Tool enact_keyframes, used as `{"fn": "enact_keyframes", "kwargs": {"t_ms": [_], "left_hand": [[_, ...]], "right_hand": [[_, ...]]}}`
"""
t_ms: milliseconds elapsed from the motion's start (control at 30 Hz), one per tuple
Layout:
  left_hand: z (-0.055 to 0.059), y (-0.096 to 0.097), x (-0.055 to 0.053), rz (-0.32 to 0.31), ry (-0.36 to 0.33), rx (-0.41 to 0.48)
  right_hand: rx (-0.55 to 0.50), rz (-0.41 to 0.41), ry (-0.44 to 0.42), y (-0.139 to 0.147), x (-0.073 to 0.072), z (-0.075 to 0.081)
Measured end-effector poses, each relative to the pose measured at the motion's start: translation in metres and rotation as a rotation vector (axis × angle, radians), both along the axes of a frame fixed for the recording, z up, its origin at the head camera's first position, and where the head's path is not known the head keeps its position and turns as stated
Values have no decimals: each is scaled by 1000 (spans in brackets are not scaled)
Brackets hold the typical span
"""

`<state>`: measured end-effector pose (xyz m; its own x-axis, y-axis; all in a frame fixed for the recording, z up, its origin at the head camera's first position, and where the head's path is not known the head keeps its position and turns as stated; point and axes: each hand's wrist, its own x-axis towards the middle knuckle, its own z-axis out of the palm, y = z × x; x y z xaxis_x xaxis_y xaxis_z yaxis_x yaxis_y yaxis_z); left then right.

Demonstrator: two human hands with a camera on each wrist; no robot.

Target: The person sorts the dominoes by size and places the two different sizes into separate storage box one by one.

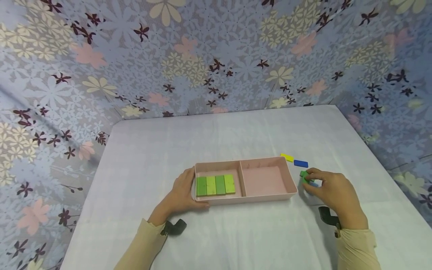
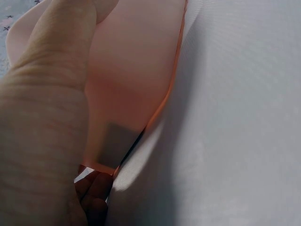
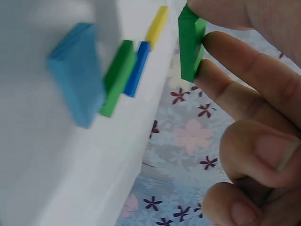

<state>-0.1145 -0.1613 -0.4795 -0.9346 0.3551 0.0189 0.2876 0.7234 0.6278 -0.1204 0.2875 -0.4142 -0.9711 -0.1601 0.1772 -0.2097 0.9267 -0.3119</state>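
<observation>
Right hand (image 1: 334, 190) pinching a green block (image 3: 187, 44)

The left hand (image 1: 183, 192) is gripping the box's (image 1: 266, 180) left end. The block is hanging just beyond its right end. A pickup seems to be under way; boxing the block would be calling for a lift over the rim (image 1: 291, 174).

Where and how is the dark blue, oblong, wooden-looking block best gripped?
Probably pinch the dark blue block mid-length across its long sides, from above: it is narrow, its top uncovered, and the yellow, oblong, wooden-looking block lies close to its left end.
</observation>
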Motion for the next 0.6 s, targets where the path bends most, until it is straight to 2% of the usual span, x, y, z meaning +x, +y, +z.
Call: {"fn": "enact_keyframes", "kwargs": {"t_ms": [433, 600], "left_hand": [[-1, -1, 0, -8, 16, 3], [0, -1, 0, -14, 20, 5]], "right_hand": [[9, 17, 125, -18, 1, 22], [1, 72, 166, -27, 0, 24]]}}
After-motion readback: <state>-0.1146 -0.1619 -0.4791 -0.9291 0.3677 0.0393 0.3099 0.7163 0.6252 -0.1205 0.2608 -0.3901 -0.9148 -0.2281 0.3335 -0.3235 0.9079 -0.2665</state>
